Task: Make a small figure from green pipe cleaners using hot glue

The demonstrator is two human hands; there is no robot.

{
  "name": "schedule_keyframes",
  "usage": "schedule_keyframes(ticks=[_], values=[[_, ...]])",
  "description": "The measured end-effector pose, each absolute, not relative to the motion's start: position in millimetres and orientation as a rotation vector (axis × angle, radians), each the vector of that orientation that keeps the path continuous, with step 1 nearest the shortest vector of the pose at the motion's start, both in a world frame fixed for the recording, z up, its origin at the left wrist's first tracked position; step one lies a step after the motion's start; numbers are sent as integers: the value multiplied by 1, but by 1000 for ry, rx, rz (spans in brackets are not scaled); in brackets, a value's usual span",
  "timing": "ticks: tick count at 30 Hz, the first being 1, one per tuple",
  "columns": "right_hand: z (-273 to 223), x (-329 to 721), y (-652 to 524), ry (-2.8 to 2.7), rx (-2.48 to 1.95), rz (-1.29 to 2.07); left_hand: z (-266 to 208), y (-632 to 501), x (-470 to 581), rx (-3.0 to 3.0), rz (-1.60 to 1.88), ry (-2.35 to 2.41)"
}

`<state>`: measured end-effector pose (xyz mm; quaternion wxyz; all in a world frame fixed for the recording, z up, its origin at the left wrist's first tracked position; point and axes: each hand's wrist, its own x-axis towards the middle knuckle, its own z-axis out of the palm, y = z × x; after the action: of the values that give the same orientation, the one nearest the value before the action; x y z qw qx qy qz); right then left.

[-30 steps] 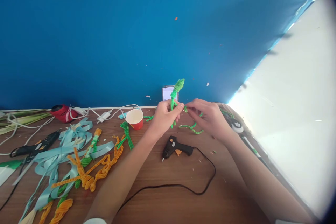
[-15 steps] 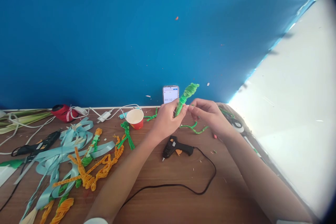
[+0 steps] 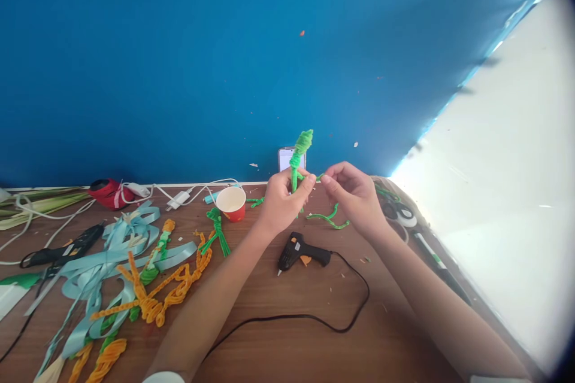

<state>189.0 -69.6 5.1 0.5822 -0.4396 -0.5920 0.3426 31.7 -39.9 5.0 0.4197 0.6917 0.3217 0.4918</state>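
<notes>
Between the fingers of my left hand (image 3: 284, 198) stands a wound green pipe cleaner figure (image 3: 302, 145), its twisted tip pointing up and its stem going down into my grip. A thin green strand (image 3: 319, 178) runs from there toward my right hand (image 3: 353, 194), whose thumb and forefinger pinch its end. Below and between the hands, another loose green pipe cleaner (image 3: 330, 218) lies curved on the table. A phone (image 3: 286, 158) leans on the wall behind the figure, partly covered by it.
A black glue gun (image 3: 302, 251) with a trailing cord lies in front of my hands. To the left are a red paper cup (image 3: 236, 213), a green knotted piece (image 3: 217, 232), orange pipe cleaners (image 3: 150, 305) and blue ribbon (image 3: 90, 269). The blue wall (image 3: 202, 72) rises behind.
The green figure has moved left and turned more upright in my left hand. My right hand has drawn slightly away, and the strand between both hands now shows.
</notes>
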Motion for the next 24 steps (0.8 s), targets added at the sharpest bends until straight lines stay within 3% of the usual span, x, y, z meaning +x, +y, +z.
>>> schedule_keyframes(ticks=[5, 11, 15, 24], values=[[0, 187, -74, -1583, -1107, 237, 5, -40, 34, 1695, 1172, 758], [-3, 184, -76, -1632, -1155, -25, 4, -42, 34, 1705, 1252, 773], [-1, 181, -81, -1640, -1173, 14, 5, -45, 34, 1791, 1302, 828], [13, 181, -89, -1584, -1237, 470, 3, -44, 31, 2320, 1439, 884]])
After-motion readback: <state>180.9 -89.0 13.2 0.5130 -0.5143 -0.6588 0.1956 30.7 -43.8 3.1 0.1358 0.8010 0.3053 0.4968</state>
